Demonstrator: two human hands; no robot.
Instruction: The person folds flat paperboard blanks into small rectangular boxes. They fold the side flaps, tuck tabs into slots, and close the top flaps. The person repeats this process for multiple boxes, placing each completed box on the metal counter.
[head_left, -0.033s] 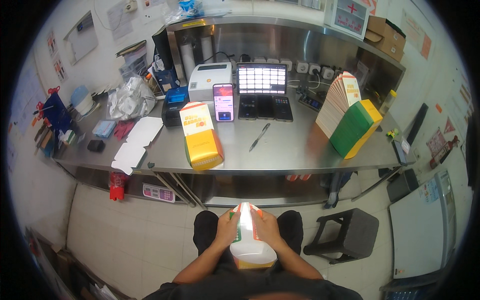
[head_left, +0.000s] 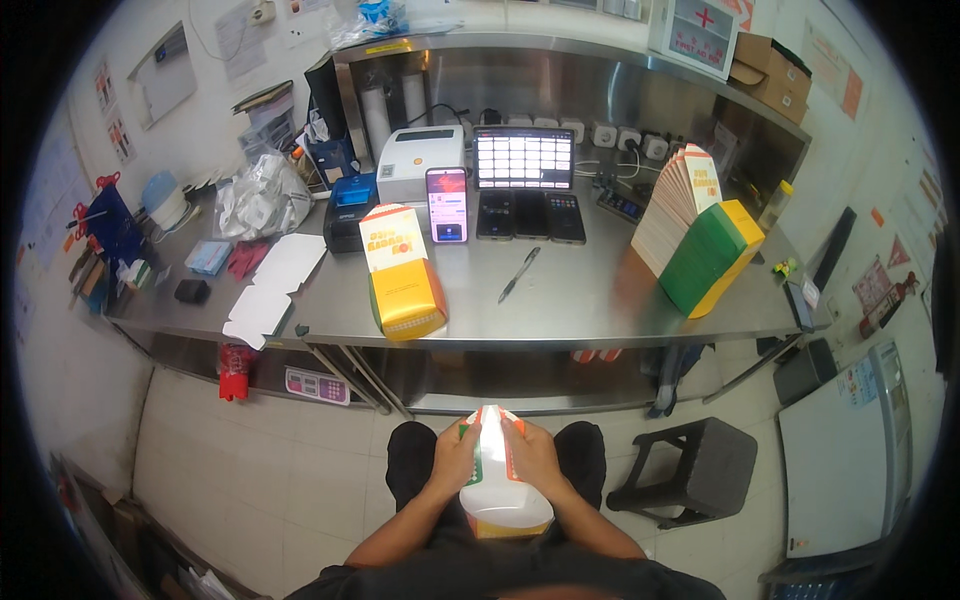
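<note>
Over my lap, my left hand (head_left: 455, 458) and my right hand (head_left: 530, 458) grip the two sides of a paperboard food carton (head_left: 508, 506). Its inside is white, the near end is yellow, and strips of green and orange show beside my fingers. Both thumbs press on the carton's side edges, while the other fingers are mostly hidden behind it. On the steel table ahead stands a yellow food carton (head_left: 408, 300) with a tall white back panel. Farther right, a fanned stack of flat cartons (head_left: 668, 215) leans by a green and yellow stack (head_left: 708, 262).
The steel table (head_left: 560, 310) holds a pen (head_left: 519, 275), an upright phone (head_left: 447, 206), a white label printer (head_left: 420, 160), a tablet (head_left: 524, 157) and several dark phones. White cut card (head_left: 275, 285) lies left. A dark stool (head_left: 700, 465) stands at my right.
</note>
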